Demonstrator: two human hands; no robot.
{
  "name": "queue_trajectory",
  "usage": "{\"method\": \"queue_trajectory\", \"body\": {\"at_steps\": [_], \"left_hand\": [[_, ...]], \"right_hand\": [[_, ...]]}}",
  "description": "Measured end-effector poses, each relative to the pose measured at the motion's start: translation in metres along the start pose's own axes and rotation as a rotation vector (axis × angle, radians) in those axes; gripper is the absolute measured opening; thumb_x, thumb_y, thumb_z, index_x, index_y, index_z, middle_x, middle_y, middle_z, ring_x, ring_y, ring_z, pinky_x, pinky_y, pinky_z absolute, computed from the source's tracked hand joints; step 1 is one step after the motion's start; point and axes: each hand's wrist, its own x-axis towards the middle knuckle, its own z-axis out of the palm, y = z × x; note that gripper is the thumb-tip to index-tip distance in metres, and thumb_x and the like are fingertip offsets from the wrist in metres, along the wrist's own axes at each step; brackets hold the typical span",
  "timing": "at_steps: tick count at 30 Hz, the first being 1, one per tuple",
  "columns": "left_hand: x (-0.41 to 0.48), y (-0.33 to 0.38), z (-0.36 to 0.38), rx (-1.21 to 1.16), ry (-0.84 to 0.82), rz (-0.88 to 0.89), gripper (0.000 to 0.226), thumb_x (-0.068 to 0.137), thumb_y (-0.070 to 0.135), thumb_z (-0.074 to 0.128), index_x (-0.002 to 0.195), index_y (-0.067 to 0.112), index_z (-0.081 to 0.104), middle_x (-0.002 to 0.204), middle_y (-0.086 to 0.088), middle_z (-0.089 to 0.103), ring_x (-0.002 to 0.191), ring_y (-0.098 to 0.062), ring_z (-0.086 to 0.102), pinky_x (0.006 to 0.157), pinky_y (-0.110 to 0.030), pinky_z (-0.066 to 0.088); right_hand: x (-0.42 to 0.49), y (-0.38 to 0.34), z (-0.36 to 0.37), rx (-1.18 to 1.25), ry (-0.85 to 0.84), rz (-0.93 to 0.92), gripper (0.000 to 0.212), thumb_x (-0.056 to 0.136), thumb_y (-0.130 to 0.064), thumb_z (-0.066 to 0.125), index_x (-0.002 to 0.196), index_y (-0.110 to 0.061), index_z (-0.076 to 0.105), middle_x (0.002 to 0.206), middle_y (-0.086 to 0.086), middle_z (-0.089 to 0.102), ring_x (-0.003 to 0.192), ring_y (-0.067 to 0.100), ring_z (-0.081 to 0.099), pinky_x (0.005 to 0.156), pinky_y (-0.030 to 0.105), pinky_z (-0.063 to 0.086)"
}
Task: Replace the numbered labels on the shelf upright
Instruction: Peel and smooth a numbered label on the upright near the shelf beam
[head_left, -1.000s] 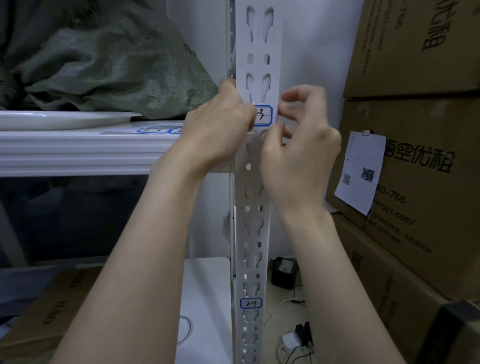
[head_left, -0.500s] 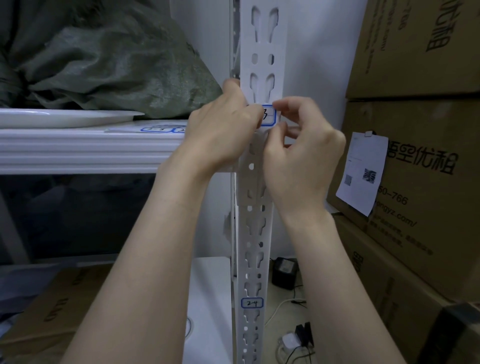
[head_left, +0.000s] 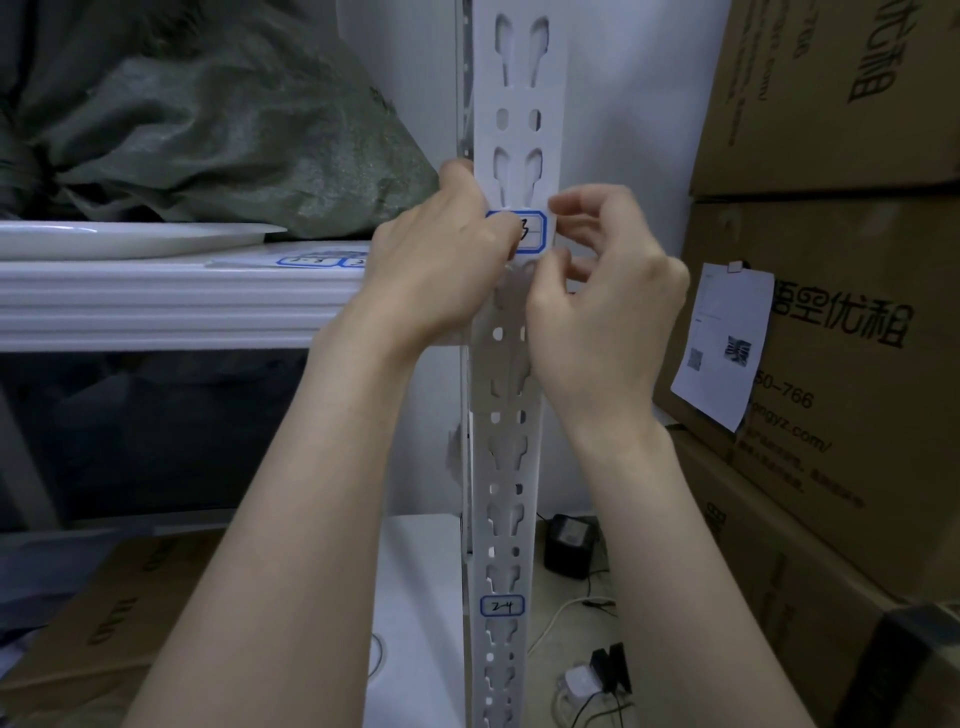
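Left hand grip: left hand (head_left: 441, 260) lies against the shelf upright (head_left: 511, 415), thumb up along the upright's left edge, bent fingers over the left end of the upper label (head_left: 534, 233); the fingertips are hidden, so whether they press or pinch the label cannot be told.
Right hand grip: right hand (head_left: 602, 312) is curled, forefinger and thumb a little apart just beside the label's right end, at the upright's right edge; whether they have hold of anything cannot be told.
Upper label: blue-bordered, on the upright's front face level with the shelf board (head_left: 156, 301); only its right half shows, with a handwritten mark that may be a 3.
Lower label (head_left: 502, 606): also blue-bordered, reads 24, low on the same face, well apart from both hands.
Label sheet (head_left: 322, 258): flat at the shelf board's front edge near its right end; the writing is too blurred to read, and the left hand covers its right end.
Plate (head_left: 130, 239): white, on the shelf board, cut off at the frame's left edge.
Green sack (head_left: 234, 130): behind the plate, cut off at the top.
Cardboard boxes (head_left: 831, 364): stacked right of the upright, cut off at the right; a paper slip (head_left: 722, 343) hangs on one, its print too small to read.
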Motion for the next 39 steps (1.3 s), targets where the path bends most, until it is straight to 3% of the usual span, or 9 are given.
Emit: {"method": "queue_trajectory", "body": {"at_steps": [4, 9, 14, 18, 21, 26, 31, 39], "left_hand": [[0.0007, -0.0016, 0.0018, -0.011, 0.006, 0.001, 0.014, 0.093, 0.02, 0.043, 0.101, 0.013, 0.035, 0.081, 0.0, 0.047, 0.09, -0.031, 0.045, 0.071, -0.038, 0.023], [0.0015, -0.0017, 0.0014, -0.013, 0.012, 0.004, 0.015, 0.093, 0.021, 0.044, 0.101, 0.014, 0.034, 0.078, 0.004, 0.045, 0.089, -0.03, 0.044, 0.071, -0.037, 0.022], [0.0015, -0.0018, 0.0021, -0.029, 0.023, 0.008, 0.015, 0.093, 0.021, 0.043, 0.103, 0.013, 0.035, 0.087, -0.002, 0.051, 0.092, -0.029, 0.044, 0.074, -0.038, 0.024], [0.0025, -0.0014, 0.0022, -0.003, 0.021, 0.002, 0.015, 0.092, 0.019, 0.043, 0.103, 0.013, 0.034, 0.077, 0.006, 0.043, 0.089, -0.03, 0.041, 0.072, -0.037, 0.021], [0.0029, -0.0018, 0.0027, 0.015, 0.02, 0.007, 0.016, 0.092, 0.018, 0.043, 0.104, 0.013, 0.034, 0.081, -0.002, 0.046, 0.09, -0.03, 0.043, 0.071, -0.038, 0.022], [0.004, -0.0022, 0.0041, 0.039, 0.012, -0.007, 0.015, 0.093, 0.019, 0.043, 0.104, 0.012, 0.037, 0.079, 0.0, 0.039, 0.088, -0.029, 0.041, 0.069, -0.038, 0.019], [0.0002, 0.0, 0.0016, 0.002, 0.016, -0.001, 0.016, 0.094, 0.022, 0.043, 0.104, 0.012, 0.035, 0.094, -0.007, 0.05, 0.102, -0.034, 0.05, 0.074, -0.038, 0.023], [0.0008, -0.0017, 0.0038, 0.006, 0.016, -0.014, 0.016, 0.093, 0.023, 0.044, 0.103, 0.013, 0.036, 0.077, 0.005, 0.044, 0.093, -0.032, 0.046, 0.073, -0.039, 0.022]], "right_hand": [[-0.0058, -0.0032, 0.0044, -0.024, 0.034, -0.018, 0.021, 0.084, -0.003, 0.06, 0.102, -0.009, 0.07, 0.084, 0.004, 0.073, 0.075, 0.024, 0.071, 0.063, 0.046, 0.059], [-0.0038, -0.0035, 0.0048, -0.028, 0.043, 0.013, 0.022, 0.084, -0.006, 0.059, 0.102, -0.011, 0.071, 0.086, 0.004, 0.074, 0.077, 0.025, 0.071, 0.066, 0.047, 0.058], [-0.008, -0.0045, 0.0072, -0.13, -0.002, -0.043, 0.019, 0.079, -0.008, 0.054, 0.077, -0.012, 0.072, 0.094, 0.001, 0.073, 0.073, 0.026, 0.067, 0.06, 0.044, 0.053], [-0.0031, -0.0042, 0.0014, -0.021, -0.014, -0.008, 0.019, 0.082, -0.006, 0.055, 0.098, -0.009, 0.065, 0.087, 0.002, 0.071, 0.076, 0.026, 0.069, 0.062, 0.047, 0.057], [-0.0037, -0.005, 0.0, -0.008, 0.005, -0.029, 0.021, 0.084, -0.004, 0.057, 0.104, -0.007, 0.065, 0.088, 0.003, 0.072, 0.077, 0.023, 0.07, 0.062, 0.045, 0.059], [-0.0071, -0.0021, 0.0055, 0.001, 0.029, -0.021, 0.019, 0.088, -0.011, 0.059, 0.105, -0.009, 0.068, 0.087, 0.006, 0.074, 0.078, 0.029, 0.072, 0.063, 0.049, 0.058], [-0.0049, 0.0004, 0.0075, 0.025, 0.052, 0.006, 0.016, 0.092, -0.02, 0.062, 0.102, -0.011, 0.071, 0.087, 0.005, 0.074, 0.08, 0.027, 0.072, 0.065, 0.048, 0.058], [-0.0019, 0.0008, 0.0024, -0.002, 0.051, -0.012, 0.007, 0.089, -0.015, 0.068, 0.09, -0.009, 0.063, 0.079, -0.004, 0.066, 0.068, 0.017, 0.069, 0.059, 0.041, 0.058]]}}
